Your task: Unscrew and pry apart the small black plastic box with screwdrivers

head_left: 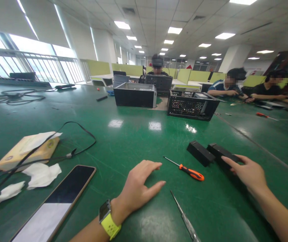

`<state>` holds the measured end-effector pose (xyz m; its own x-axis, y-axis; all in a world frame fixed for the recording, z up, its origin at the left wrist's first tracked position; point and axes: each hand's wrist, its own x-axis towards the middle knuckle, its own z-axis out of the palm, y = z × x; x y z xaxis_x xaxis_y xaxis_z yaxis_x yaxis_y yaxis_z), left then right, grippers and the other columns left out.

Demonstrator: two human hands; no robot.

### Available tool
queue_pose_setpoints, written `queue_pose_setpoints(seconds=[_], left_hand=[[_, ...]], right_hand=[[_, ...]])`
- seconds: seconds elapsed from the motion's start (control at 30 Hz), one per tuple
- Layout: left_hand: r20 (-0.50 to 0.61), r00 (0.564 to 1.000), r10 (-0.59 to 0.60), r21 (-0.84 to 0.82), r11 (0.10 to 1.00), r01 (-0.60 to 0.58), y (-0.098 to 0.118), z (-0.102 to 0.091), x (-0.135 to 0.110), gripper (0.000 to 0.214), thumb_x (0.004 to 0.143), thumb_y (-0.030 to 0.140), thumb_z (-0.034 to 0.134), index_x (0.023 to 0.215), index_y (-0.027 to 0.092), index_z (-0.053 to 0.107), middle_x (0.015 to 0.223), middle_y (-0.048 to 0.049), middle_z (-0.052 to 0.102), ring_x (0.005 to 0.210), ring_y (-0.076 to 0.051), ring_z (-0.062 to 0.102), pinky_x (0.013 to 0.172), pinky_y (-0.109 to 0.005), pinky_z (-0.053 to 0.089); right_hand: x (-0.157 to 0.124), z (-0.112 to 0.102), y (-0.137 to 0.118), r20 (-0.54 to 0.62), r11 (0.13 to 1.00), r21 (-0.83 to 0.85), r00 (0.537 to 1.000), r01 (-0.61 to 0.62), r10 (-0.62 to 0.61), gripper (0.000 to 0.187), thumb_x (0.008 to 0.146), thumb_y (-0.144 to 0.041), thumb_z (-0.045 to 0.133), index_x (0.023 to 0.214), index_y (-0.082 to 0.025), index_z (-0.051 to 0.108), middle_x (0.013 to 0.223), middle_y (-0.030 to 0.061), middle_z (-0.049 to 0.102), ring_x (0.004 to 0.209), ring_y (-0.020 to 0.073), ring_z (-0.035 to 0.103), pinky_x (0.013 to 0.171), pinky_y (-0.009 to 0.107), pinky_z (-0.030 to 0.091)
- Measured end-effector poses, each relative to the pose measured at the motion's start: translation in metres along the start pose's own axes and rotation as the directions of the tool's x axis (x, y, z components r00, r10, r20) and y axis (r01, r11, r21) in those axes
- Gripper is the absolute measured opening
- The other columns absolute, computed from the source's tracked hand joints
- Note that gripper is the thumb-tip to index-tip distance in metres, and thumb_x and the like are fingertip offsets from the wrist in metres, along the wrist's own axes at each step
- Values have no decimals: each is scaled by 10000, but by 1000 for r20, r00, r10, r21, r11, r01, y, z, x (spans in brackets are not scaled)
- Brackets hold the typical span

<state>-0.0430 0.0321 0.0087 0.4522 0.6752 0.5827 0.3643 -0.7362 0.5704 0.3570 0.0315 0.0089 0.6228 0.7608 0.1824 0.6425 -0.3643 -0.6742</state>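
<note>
My left hand [138, 186], with a smartwatch [110, 218] on a yellow-green strap, hovers over or rests on the green tabletop, its thumb and fingers apart and nothing between them. In front of it lies a screwdriver [190, 172] with an orange and black handle. A second, thin screwdriver [184, 215] with a clear-looking handle lies nearer to me. At the right, my right hand [251, 173] grips a long black rectangular block [221, 151] between thumb and fingers. A similar black block [200, 153] lies just left of it.
Two open computer cases [135, 95] [191, 104] stand at the table's far side. A phone [58, 201], a tissue pack [30, 148], crumpled tissues [43, 174] and black cables [83, 151] lie left. Another orange screwdriver [263, 115] is far right. Several people sit beyond.
</note>
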Motion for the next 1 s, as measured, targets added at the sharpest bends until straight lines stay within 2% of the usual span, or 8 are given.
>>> queue_pose_setpoints(seconds=[0.1, 0.2, 0.33, 0.43, 0.63, 0.7, 0.87, 1.0], left_hand=[[-6, 1000, -15, 6, 1000, 15, 0, 0, 1, 360, 863, 252, 659, 1209, 210, 570, 989, -62, 671, 895, -213, 623, 823, -369, 510], [-7, 1000, -28, 15, 1000, 28, 0, 0, 0, 333, 862, 243, 651, 1186, 202, 586, 963, -61, 673, 878, -210, 622, 811, -362, 505], [10, 1000, -29, 11, 1000, 29, 0, 1, 0, 329, 854, 235, 662, 1174, 196, 597, 961, -63, 678, 871, -211, 624, 803, -356, 501], [27, 999, -35, 11, 999, 35, 0, 3, 0, 328, 855, 238, 663, 1174, 196, 599, 942, -57, 679, 856, -209, 629, 789, -351, 504], [11, 999, -39, 50, 998, 38, -2, 5, -1, 324, 871, 273, 651, 1183, 207, 588, 939, -58, 679, 853, -216, 635, 802, -372, 519], [-13, 999, -49, 78, 996, 50, -3, 5, -2, 368, 876, 292, 651, 1224, 212, 563, 1042, -83, 669, 938, -235, 632, 857, -401, 519], [-21, 995, -97, 154, 983, 99, -5, 5, -2, 710, 807, 414, 744, 1408, 230, 414, 1330, -138, 550, 1199, -308, 527, 1005, -488, 454], [53, 989, -136, 185, 975, 124, -5, 6, 1, 542, 816, 403, 740, 1287, 218, 549, 1194, -111, 633, 1082, -299, 580, 923, -467, 493]], right_hand=[[1, -1, -1, -7, 997, -61, 999, 52, -52, 739, 644, -679, 672, 1081, -83, 677, 838, 195, 709, 742, 364, 683, 598, 431, 488], [-8, -5, -13, -117, 971, -207, 982, 122, -148, 834, 677, -731, 611, 1208, -88, 617, 1144, 269, 626, 893, 375, 641, 642, 435, 472], [-26, 11, -27, 12, 927, -254, 959, 277, -283, 700, 763, -725, 528, 1178, -172, 641, 943, 116, 704, 703, 271, 649, 600, 377, 483], [-31, 35, -31, 107, 884, -239, 916, 402, -387, 731, 781, -668, 550, 1247, -109, 613, 910, 141, 719, 708, 295, 663, 638, 403, 503], [-33, 46, -39, 32, 853, -110, 859, 511, -511, 571, 855, -552, 524, 1207, -112, 616, 1070, 151, 707, 851, 282, 682, 783, 397, 535], [-48, 41, -48, 65, 800, 9, 798, 600, -599, 510, 873, -506, 543, 1236, -149, 582, 1158, 142, 679, 973, 278, 668, 842, 384, 537], [-104, 47, -77, 283, 582, 264, 515, 770, -809, 429, 904, -321, 562, 1314, -202, 524, 1275, 127, 627, 1163, 256, 606, 987, 378, 497], [-122, 58, -85, 351, 550, 286, 448, 784, -822, 491, 900, -271, 561, 1379, -195, 490, 1332, 134, 599, 1196, 251, 591, 1016, 393, 486]])
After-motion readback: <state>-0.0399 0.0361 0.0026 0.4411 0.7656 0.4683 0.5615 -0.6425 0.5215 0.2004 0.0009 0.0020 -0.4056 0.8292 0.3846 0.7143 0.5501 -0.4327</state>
